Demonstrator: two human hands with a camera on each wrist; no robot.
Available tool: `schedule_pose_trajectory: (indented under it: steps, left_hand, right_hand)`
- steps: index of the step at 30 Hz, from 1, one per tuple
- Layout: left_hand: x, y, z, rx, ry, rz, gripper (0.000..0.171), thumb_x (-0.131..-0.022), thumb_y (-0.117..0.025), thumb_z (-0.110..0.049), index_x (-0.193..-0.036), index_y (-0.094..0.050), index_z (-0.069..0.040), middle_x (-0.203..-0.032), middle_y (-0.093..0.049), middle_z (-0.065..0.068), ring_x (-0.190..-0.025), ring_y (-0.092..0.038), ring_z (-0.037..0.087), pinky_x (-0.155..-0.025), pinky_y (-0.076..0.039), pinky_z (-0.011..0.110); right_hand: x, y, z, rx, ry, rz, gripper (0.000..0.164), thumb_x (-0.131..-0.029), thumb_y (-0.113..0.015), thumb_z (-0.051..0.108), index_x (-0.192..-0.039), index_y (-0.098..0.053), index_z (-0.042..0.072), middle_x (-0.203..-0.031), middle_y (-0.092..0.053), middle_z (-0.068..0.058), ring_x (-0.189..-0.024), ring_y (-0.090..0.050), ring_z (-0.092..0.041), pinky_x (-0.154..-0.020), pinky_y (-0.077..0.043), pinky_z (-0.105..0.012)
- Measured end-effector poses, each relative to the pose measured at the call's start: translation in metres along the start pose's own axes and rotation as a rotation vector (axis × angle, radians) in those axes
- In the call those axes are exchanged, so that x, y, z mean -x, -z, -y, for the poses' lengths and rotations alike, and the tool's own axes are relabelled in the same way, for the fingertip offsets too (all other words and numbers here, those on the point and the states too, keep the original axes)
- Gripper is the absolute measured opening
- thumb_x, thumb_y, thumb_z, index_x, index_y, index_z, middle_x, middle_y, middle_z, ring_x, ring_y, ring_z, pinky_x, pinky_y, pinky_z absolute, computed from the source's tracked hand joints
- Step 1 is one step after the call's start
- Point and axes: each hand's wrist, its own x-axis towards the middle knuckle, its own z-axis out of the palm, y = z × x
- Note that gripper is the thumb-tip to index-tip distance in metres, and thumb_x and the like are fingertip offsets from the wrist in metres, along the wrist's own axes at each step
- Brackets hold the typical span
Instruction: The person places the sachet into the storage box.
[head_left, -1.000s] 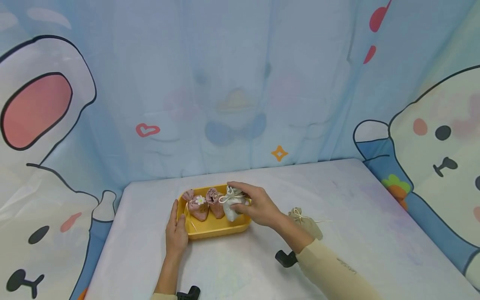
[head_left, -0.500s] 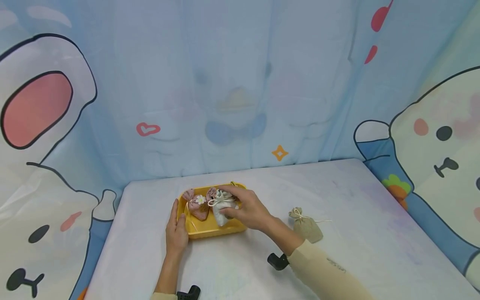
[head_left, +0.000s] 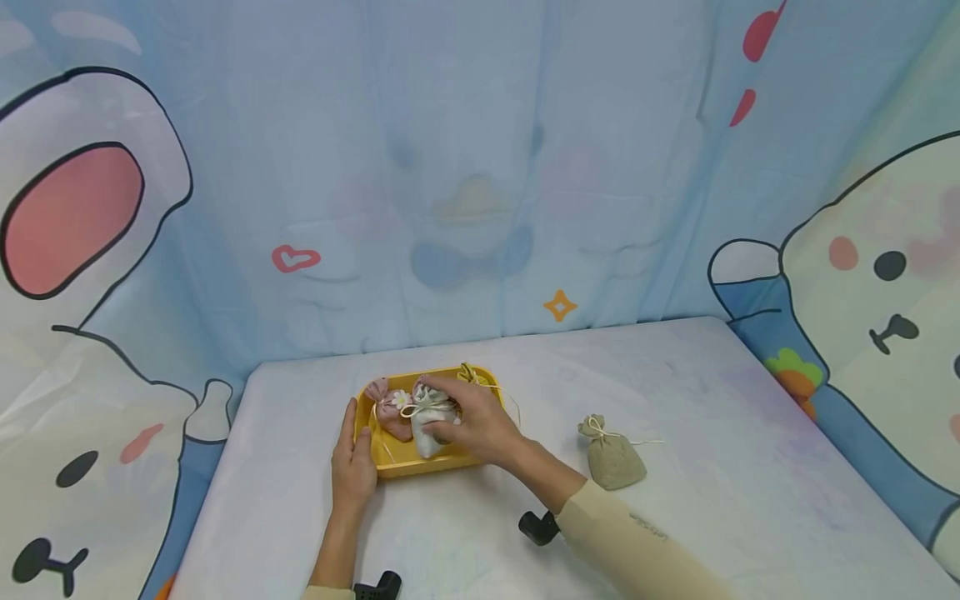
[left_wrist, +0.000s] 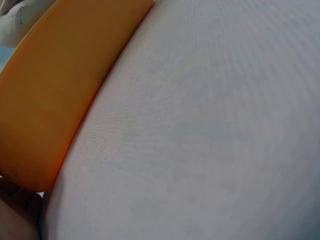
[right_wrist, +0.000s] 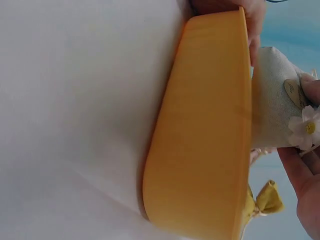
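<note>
A pale grey-white cloth drawstring pouch (right_wrist: 275, 102) with a light cord bow is over the inside of a yellow, round-cornered, oblong tray (right_wrist: 200, 120). The right hand (head_left: 480, 421) pinches it between thumb and fingers. The right wrist view shows a white flower (right_wrist: 306, 127) with a yellow centre and a small oval tan label (right_wrist: 294, 94) on the pouch, whose lower end is partly hidden behind the tray's wall; whether it touches the tray's floor cannot be told.

The left hand (head_left: 354, 467) rests against the tray's left end, its fingers extended along the outside and its thumb apart from them.

Just left of the held pouch, a pink cloth pouch (head_left: 393, 421) with a white flower lies in the tray. The gathered neck of a yellow cloth pouch (right_wrist: 270, 197) shows at the tray's far right corner, mostly hidden by the right hand in the head view.

Apart from the tray, to its right, an olive-beige cloth pouch (head_left: 617, 462) lies on the white-covered table (head_left: 690, 400). A light blue cartoon-printed backdrop (head_left: 480, 125) hangs behind.
</note>
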Motion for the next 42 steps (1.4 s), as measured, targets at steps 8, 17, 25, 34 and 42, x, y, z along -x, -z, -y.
schedule_pose_trajectory:
  steps: [8,17,25,34,42]
  left_hand:
    - [0.0,0.001,0.0,-0.002,-0.002,0.003,0.055,-0.112,-0.038,-0.014,-0.166,-0.027,-0.013,-0.172,-0.026,0.01,-0.16,-0.021,0.036,-0.131,-0.018,0.057]
    - [0.0,0.001,-0.001,-0.012,0.012,-0.002,0.055,-0.112,-0.037,-0.014,-0.166,-0.028,-0.014,-0.172,-0.027,0.008,-0.16,-0.021,0.034,-0.131,-0.018,0.056]
    - [0.0,-0.001,-0.001,-0.009,0.014,0.003,0.055,-0.112,-0.037,-0.015,-0.166,-0.027,-0.013,-0.172,-0.026,0.01,-0.16,-0.02,0.036,-0.131,-0.017,0.057]
    - [-0.001,0.0,-0.001,-0.018,0.016,-0.006,0.055,-0.112,-0.037,-0.014,-0.166,-0.027,-0.014,-0.173,-0.027,0.008,-0.16,-0.021,0.033,-0.132,-0.017,0.056]
    - [0.0,0.0,-0.002,-0.016,0.015,0.0,0.055,-0.112,-0.038,-0.015,-0.166,-0.027,-0.014,-0.172,-0.026,0.01,-0.16,-0.02,0.036,-0.131,-0.017,0.057]
  right_hand:
    - [-0.003,-0.015,0.004,0.05,-0.066,0.001,0.068,-0.088,-0.085,0.022,-0.15,-0.056,0.015,-0.154,-0.057,-0.003,-0.141,-0.056,-0.025,-0.116,-0.049,-0.044]
    - [-0.005,-0.026,0.009,0.097,-0.045,-0.025,0.062,-0.089,-0.084,0.024,-0.146,-0.059,0.014,-0.15,-0.061,-0.007,-0.141,-0.056,-0.026,-0.115,-0.05,-0.045]
    - [-0.008,-0.035,0.015,0.133,-0.063,-0.008,0.065,-0.09,-0.083,0.027,-0.149,-0.057,0.015,-0.149,-0.061,-0.006,-0.146,-0.05,-0.031,-0.121,-0.043,-0.047]
    - [-0.011,-0.045,0.015,0.182,-0.087,-0.014,0.063,-0.09,-0.083,0.028,-0.147,-0.058,0.017,-0.146,-0.064,-0.002,-0.139,-0.056,-0.027,-0.117,-0.048,-0.046]
    - [-0.012,-0.054,0.016,0.235,-0.102,0.026,0.063,-0.091,-0.082,0.032,-0.147,-0.058,0.017,-0.147,-0.063,-0.001,-0.138,-0.058,-0.024,-0.119,-0.046,-0.044]
